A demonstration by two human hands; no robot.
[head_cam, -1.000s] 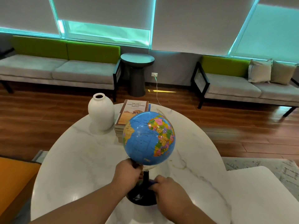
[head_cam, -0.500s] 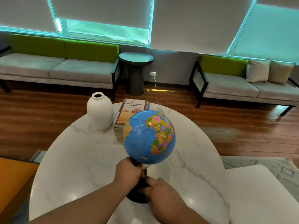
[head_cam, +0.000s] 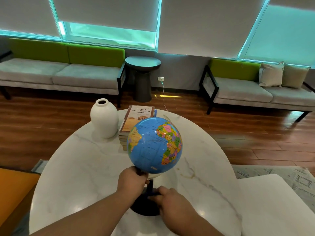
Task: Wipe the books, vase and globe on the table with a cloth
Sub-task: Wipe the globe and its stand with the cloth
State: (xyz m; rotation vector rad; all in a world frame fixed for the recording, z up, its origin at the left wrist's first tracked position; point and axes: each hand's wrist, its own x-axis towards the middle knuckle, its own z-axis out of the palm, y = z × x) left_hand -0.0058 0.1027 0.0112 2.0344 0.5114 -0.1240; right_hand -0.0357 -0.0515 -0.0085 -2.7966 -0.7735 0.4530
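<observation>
Head view: a globe steadied by two hands on a round marble table.
The white marble table (head_cam: 81,167) carries every task object. The blue globe (head_cam: 153,145) stands at its near middle, ball tilted on a dark stem above a round black base (head_cam: 141,207). The white vase (head_cam: 104,122) stands upright at the far left, just beside the stack of books (head_cam: 136,120), which lies behind the globe. The left hand (head_cam: 132,180) has its fingers curled round the stem directly beneath the ball. The right hand (head_cam: 173,203) lies across the base, fingers reaching leftward; whether they grip anything beneath cannot be told.
</observation>
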